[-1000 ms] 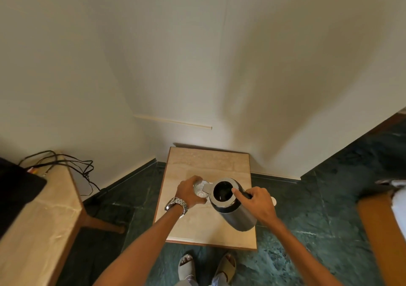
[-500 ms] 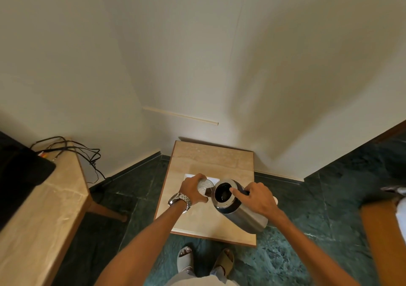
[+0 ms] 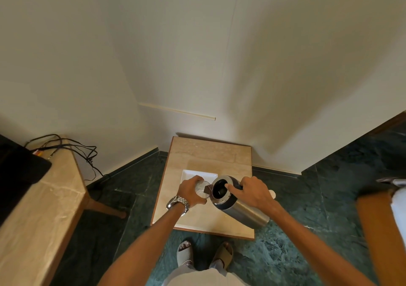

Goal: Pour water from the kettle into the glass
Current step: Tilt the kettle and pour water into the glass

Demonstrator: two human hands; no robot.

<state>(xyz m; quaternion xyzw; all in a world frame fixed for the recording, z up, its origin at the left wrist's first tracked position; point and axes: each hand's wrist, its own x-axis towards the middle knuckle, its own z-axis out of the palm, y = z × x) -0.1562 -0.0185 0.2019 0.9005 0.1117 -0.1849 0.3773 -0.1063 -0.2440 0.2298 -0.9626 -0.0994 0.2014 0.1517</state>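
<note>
A steel kettle (image 3: 241, 212) with a black open top is tilted steeply to the left, its spout over the rim of a clear glass (image 3: 202, 189). My right hand (image 3: 252, 192) grips the kettle's handle near the top, one finger reaching over the opening. My left hand (image 3: 189, 192), with a metal watch at the wrist, is wrapped around the glass and holds it above a white square tray (image 3: 191, 173). I cannot make out any water in the glass.
Everything sits over a small beige table (image 3: 211, 153) against the wall. A longer beige counter (image 3: 41, 208) with black cables and a dark device stands at the left. Green stone floor surrounds it. My sandalled feet are below. An orange-brown piece of furniture (image 3: 382, 237) is at the right.
The kettle has tipped further to the left toward the glass. The view has shifted, and the white tray under the glass has come into sight.
</note>
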